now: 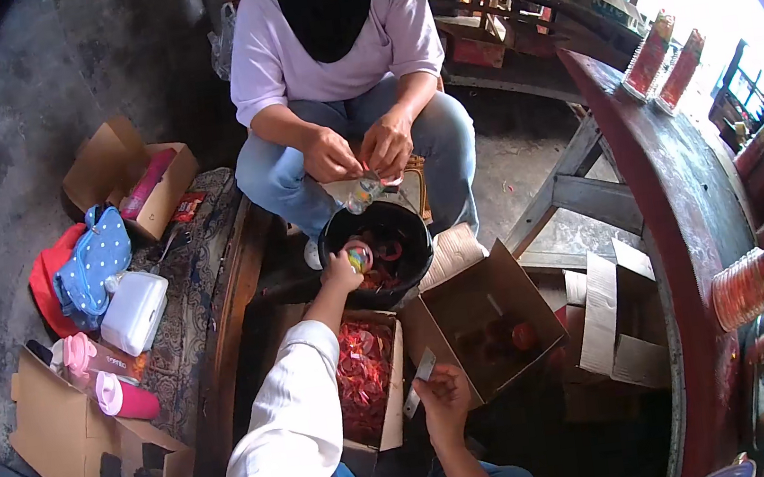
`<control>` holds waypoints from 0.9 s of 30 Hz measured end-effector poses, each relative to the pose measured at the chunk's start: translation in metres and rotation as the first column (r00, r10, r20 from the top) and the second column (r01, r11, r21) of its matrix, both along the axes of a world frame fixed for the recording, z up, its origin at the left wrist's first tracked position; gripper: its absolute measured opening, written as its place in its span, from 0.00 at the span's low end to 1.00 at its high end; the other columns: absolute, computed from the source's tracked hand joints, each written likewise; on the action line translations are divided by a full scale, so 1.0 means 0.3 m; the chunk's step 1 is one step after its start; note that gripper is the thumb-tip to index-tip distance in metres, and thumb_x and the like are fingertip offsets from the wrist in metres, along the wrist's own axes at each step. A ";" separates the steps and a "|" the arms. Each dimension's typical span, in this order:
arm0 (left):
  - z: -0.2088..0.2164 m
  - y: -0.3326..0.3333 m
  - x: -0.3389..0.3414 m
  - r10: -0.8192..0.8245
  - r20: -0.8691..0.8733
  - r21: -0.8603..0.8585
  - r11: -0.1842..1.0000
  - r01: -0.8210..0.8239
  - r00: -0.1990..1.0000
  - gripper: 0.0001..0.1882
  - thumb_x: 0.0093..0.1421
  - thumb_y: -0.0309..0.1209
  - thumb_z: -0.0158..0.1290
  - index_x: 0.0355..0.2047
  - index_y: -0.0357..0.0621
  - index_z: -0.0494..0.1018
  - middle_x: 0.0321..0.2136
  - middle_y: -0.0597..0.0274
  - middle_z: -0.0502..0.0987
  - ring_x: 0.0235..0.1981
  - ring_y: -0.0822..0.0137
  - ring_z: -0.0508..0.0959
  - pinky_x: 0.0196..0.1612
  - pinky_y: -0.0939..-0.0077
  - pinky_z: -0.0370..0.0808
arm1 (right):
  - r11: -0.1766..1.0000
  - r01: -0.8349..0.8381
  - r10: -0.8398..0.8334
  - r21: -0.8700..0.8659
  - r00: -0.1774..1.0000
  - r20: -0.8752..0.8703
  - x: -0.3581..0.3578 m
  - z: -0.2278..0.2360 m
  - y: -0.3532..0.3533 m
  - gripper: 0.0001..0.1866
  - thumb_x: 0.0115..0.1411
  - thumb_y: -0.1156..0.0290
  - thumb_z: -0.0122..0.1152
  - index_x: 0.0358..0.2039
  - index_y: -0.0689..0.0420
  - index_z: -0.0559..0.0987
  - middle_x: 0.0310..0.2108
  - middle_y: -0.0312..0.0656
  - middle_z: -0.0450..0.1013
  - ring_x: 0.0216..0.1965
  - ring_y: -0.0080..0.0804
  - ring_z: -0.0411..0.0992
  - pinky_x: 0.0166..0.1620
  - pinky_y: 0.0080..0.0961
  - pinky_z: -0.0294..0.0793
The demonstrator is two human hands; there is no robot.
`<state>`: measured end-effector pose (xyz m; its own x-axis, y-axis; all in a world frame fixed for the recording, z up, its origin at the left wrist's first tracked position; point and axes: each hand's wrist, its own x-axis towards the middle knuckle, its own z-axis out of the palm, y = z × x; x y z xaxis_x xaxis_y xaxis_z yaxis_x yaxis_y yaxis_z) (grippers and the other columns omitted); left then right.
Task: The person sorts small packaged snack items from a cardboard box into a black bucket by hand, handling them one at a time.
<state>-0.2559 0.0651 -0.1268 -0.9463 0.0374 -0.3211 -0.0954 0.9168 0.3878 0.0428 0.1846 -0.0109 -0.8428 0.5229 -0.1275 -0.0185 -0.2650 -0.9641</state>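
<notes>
My left hand (pixel 342 272) reaches forward over a black bucket (pixel 420 224), its fingers closed on a small round container (pixel 359 256) with a colourful label and a reddish rim. Reddish pieces lie inside the bucket. Closer to me, my right hand (pixel 444 397) grips a narrow flat metal strip (pixel 420 379) between thumb and fingers. Between my arms a cardboard box (pixel 392 407) holds a heap of red and orange printed wrappers (pixel 364 369). Across the bucket, another person's hands (pixel 360 151) hold a small clear plastic container (pixel 361 195).
An open cardboard box (pixel 444 312) with a red round thing stands right of the bucket. A curved red-edged table (pixel 687 239) carries stacked cups (pixel 746 289). On the left, a low mat-covered platform (pixel 182 306) bears bags, a pink tumbler (pixel 125 396) and a white case (pixel 134 312).
</notes>
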 end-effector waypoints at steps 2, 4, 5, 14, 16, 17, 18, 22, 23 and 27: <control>0.007 -0.022 0.012 0.013 -0.027 0.002 1.000 -0.012 1.000 0.35 0.39 0.38 0.61 0.49 0.51 0.62 0.50 0.51 0.64 0.48 0.50 0.70 0.48 0.58 0.70 | 1.000 -0.016 0.016 0.007 1.000 -0.012 -0.004 0.001 -0.005 0.17 0.47 0.82 0.63 0.38 0.58 0.70 0.31 0.37 0.70 0.32 0.20 0.69 0.37 0.16 0.68; -0.002 -0.031 0.026 0.150 -0.164 0.180 0.976 -0.120 0.975 0.34 0.38 0.38 0.61 0.48 0.53 0.63 0.48 0.51 0.65 0.47 0.50 0.70 0.47 0.58 0.70 | 1.000 -0.020 0.020 -0.005 0.999 -0.029 -0.005 0.008 -0.010 0.17 0.47 0.82 0.63 0.38 0.58 0.70 0.31 0.37 0.71 0.32 0.20 0.69 0.37 0.16 0.68; -0.010 -0.045 0.029 0.125 -0.151 0.169 0.981 -0.099 0.981 0.33 0.38 0.38 0.61 0.47 0.53 0.64 0.47 0.51 0.66 0.46 0.50 0.71 0.47 0.58 0.70 | 1.000 -0.017 0.016 -0.023 0.999 -0.039 -0.005 0.016 -0.014 0.17 0.47 0.82 0.63 0.38 0.58 0.70 0.31 0.37 0.70 0.32 0.20 0.69 0.37 0.16 0.68; -0.085 -0.167 0.112 0.108 -0.253 0.220 0.974 -0.051 0.961 0.33 0.37 0.38 0.61 0.47 0.49 0.65 0.38 0.54 0.74 0.40 0.58 0.75 0.41 0.65 0.73 | 0.999 -0.012 0.010 -0.032 0.997 -0.070 0.012 0.047 -0.013 0.17 0.49 0.82 0.62 0.39 0.59 0.68 0.31 0.37 0.69 0.32 0.22 0.68 0.37 0.18 0.68; -0.045 -0.135 0.136 0.451 -0.043 0.553 0.754 -0.355 0.892 0.33 0.38 0.37 0.62 0.47 0.48 0.64 0.37 0.56 0.74 0.36 0.62 0.76 0.36 0.68 0.75 | 1.000 0.000 -0.002 -0.017 0.996 -0.090 0.025 0.030 -0.003 0.17 0.49 0.82 0.62 0.39 0.59 0.68 0.30 0.38 0.69 0.32 0.22 0.68 0.36 0.19 0.69; -0.019 -0.110 0.153 0.571 0.105 0.663 0.570 -0.485 0.814 0.34 0.39 0.37 0.63 0.47 0.47 0.63 0.37 0.58 0.74 0.34 0.65 0.77 0.33 0.69 0.75 | 1.000 0.001 -0.003 -0.020 0.994 -0.108 0.034 0.031 0.004 0.17 0.49 0.82 0.62 0.38 0.59 0.68 0.30 0.38 0.69 0.32 0.23 0.68 0.37 0.19 0.68; 0.004 -0.076 0.188 0.631 0.222 0.793 0.327 -0.513 0.744 0.28 0.44 0.34 0.62 0.45 0.45 0.63 0.34 0.61 0.75 0.27 0.70 0.76 0.25 0.76 0.74 | 1.000 0.003 -0.006 -0.024 0.992 -0.127 0.043 0.032 0.011 0.17 0.49 0.82 0.62 0.38 0.59 0.68 0.31 0.38 0.69 0.32 0.23 0.68 0.37 0.19 0.68; 0.054 -0.095 0.335 0.379 0.317 0.940 -0.245 -0.236 0.869 0.22 0.49 0.29 0.60 0.43 0.46 0.63 0.29 0.66 0.72 0.22 0.76 0.71 0.23 0.84 0.71 | 0.997 0.079 -0.079 -0.004 0.987 -0.137 0.085 0.046 0.018 0.17 0.48 0.83 0.61 0.38 0.59 0.69 0.31 0.36 0.69 0.31 0.20 0.68 0.36 0.16 0.68; 0.097 -0.064 0.376 0.381 0.268 0.960 -0.186 -0.210 0.885 0.22 0.50 0.30 0.60 0.43 0.46 0.64 0.29 0.67 0.72 0.23 0.78 0.71 0.23 0.85 0.70 | 0.994 0.105 -0.104 -0.003 0.984 -0.146 0.093 0.056 0.043 0.17 0.48 0.83 0.62 0.38 0.59 0.69 0.31 0.36 0.69 0.31 0.20 0.68 0.36 0.16 0.68; 0.435 0.009 0.499 0.333 0.178 0.979 -0.159 -0.131 0.926 0.22 0.51 0.33 0.59 0.45 0.47 0.65 0.30 0.72 0.69 0.24 0.82 0.68 0.25 0.89 0.67 | 0.973 0.231 -0.226 0.018 0.963 -0.150 0.121 0.115 0.079 0.17 0.48 0.83 0.62 0.38 0.58 0.69 0.30 0.35 0.69 0.30 0.19 0.68 0.35 0.15 0.67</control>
